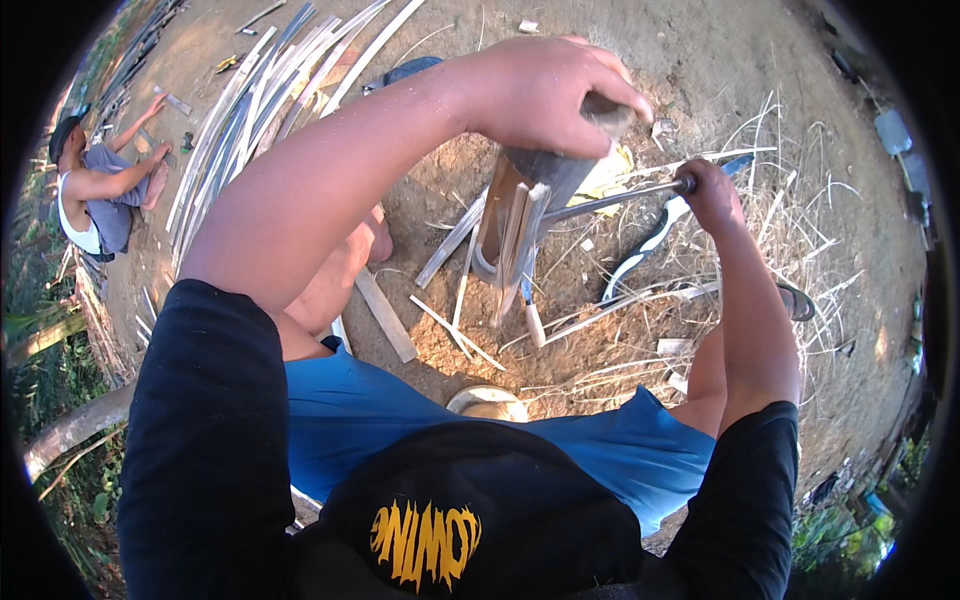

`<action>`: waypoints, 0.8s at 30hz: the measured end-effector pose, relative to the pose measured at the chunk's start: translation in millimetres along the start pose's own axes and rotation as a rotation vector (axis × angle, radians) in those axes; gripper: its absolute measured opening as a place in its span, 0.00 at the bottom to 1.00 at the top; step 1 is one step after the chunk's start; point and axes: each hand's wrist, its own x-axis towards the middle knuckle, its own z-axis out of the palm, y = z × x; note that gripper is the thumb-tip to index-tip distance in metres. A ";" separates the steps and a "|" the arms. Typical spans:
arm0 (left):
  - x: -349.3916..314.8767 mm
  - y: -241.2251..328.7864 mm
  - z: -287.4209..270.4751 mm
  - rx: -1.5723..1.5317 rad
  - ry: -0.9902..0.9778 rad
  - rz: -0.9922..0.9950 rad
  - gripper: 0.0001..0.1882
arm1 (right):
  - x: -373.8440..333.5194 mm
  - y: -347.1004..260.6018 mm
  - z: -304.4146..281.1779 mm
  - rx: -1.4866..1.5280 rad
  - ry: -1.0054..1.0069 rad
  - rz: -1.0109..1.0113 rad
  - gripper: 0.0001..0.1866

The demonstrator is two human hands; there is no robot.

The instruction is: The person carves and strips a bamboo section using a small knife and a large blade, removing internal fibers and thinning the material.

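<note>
My left hand point(555, 95) is closed around the upper end of a thick, hollow-looking bamboo section point(560, 172), which stands upright in front of me and looks partly split. Pale split strips point(520, 225) stand at its near side. My right hand point(712, 195) grips the dark handle of a long, narrow metal blade point(625, 199). The blade runs left to the bamboo and its far end is hidden there. Close by the bamboo's foot is a knife point(534, 318) with a pale handle. A curved black-and-white object point(645, 252) lies below the blade.
Long split strips point(250, 110) lie in a bundle at the far left. Beyond them another person point(95, 190) sits on the ground. Thin shavings point(780, 220) and loose slats point(385, 315) litter the dirt. A round, pale-topped stump-like object point(487, 403) is between my legs.
</note>
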 end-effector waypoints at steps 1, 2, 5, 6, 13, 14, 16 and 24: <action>-0.7 -1.4 -1.6 0.039 0.021 -0.108 0.30 | -10.5 -2.1 -0.3 0.049 0.019 0.075 0.10; -0.4 -8.8 -0.4 0.085 0.064 -0.162 0.30 | -24.8 -2.1 -2.2 0.056 -0.028 0.124 0.11; 2.5 -41.5 2.4 0.154 0.146 -0.312 0.30 | -71.7 5.9 -1.2 0.065 -0.135 0.227 0.14; 0.8 -48.6 -0.8 0.130 0.136 -0.349 0.31 | -90.8 13.5 6.0 0.060 -0.149 0.239 0.14; -28.0 -73.3 -12.5 0.056 0.150 -0.611 0.34 | -196.1 42.0 51.1 0.024 -0.370 0.577 0.24; -33.4 -81.9 -8.6 0.072 0.183 -0.648 0.35 | -192.2 33.7 51.2 0.016 -0.371 0.564 0.24; -46.1 -94.3 0.4 0.140 0.252 -0.669 0.36 | -179.8 -6.4 54.7 0.002 -0.376 0.551 0.24; -65.9 -42.7 -16.7 0.186 0.244 -0.923 0.38 | -191.3 -67.7 175.5 0.678 -0.300 0.864 0.21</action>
